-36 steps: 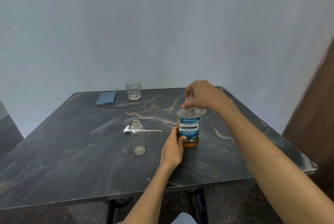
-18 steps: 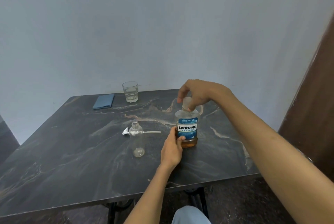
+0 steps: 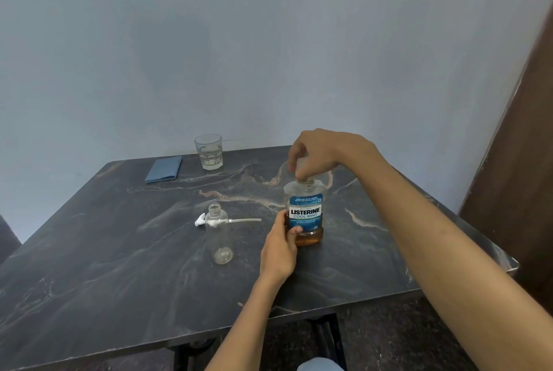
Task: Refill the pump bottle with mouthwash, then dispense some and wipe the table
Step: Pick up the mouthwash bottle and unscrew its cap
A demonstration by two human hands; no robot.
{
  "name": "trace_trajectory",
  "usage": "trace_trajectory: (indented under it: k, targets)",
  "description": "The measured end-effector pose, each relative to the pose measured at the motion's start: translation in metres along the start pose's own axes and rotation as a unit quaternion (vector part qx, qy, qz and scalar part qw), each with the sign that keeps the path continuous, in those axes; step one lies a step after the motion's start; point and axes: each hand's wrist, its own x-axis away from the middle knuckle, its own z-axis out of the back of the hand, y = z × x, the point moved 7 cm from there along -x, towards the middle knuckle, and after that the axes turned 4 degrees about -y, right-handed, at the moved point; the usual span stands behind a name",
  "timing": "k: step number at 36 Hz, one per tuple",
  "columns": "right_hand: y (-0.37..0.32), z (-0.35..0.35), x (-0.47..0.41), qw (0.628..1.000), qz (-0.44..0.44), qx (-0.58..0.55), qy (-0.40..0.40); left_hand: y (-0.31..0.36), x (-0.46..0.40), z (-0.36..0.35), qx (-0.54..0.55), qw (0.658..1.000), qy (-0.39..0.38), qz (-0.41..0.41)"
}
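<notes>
Two hands work on the mouthwash bottle (image 3: 305,212), which stands upright right of the table's (image 3: 89,266) middle. The left hand (image 3: 279,246) grips its lower side; the right hand (image 3: 320,152) curls over its cap, hiding it. Just left stands the uncapped pump bottle (image 3: 220,233), neck up, with the pump (image 3: 227,221) lying crosswise behind it, tube pointing right. Farther back are a glass (image 3: 209,151) and a folded blue cloth (image 3: 164,168).

A plain room in a home, most likely: a dark marble-patterned worktop (image 3: 119,266) against a bare pale wall (image 3: 269,41), a drinking glass (image 3: 208,151) near its far edge.
</notes>
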Motion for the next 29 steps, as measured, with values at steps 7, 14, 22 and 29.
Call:
trace_trajectory:
  k: [7, 14, 22, 29]
  targets:
    - [0.004, 0.001, 0.001, 0.999, -0.037, -0.002, 0.01, 0.001, 0.001, 0.002, -0.01, 1.0, 0.005, -0.001]
    - [-0.002, 0.002, 0.0, 1.0, -0.003, -0.02, 0.0, -0.001, 0.001, 0.001, -0.013, 1.0, 0.006, 0.001]
    - [-0.011, 0.004, -0.002, 0.999, 0.048, -0.02, -0.012, -0.001, 0.0, 0.001, -0.018, 1.0, 0.004, -0.002]
    - [0.005, 0.01, 0.006, 0.995, 0.06, -0.078, 0.012, 0.0, 0.002, 0.002, -0.026, 1.0, 0.007, 0.001]
